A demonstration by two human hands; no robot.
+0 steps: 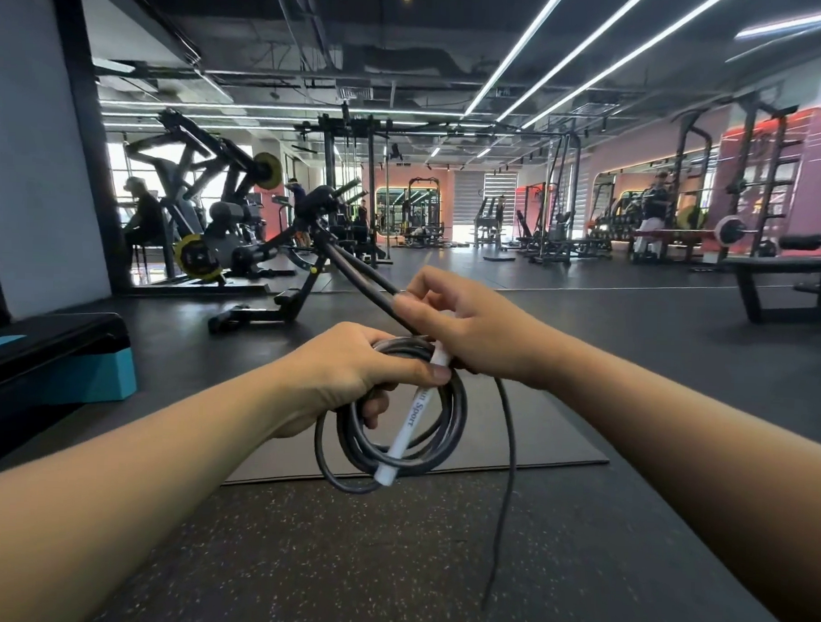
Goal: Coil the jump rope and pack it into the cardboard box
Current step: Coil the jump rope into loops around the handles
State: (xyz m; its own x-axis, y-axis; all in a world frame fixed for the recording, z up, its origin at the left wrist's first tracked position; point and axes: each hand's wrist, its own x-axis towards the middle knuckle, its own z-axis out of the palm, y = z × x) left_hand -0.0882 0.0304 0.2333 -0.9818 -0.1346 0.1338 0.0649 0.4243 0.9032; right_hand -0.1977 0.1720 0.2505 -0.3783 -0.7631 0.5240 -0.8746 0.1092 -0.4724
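A dark grey jump rope (pixel 446 433) hangs in several loops from my left hand (pixel 350 378), which grips the top of the coil. A white handle (pixel 407 427) printed with "Sport" lies slantwise across the loops, its top end under my left thumb. My right hand (pixel 468 326) is closed around a stretch of rope that runs up and left from it as a taut doubled strand (pixel 354 267). A loose tail (pixel 507 477) drops from under my right hand toward the floor. No cardboard box is in view.
A grey mat (pixel 558 432) lies on the speckled rubber floor below my hands. A black and teal step platform (pixel 53 359) stands at the left. Weight machines (pixel 225 220), racks and a bench (pixel 782 277) fill the gym behind, with people at some of them.
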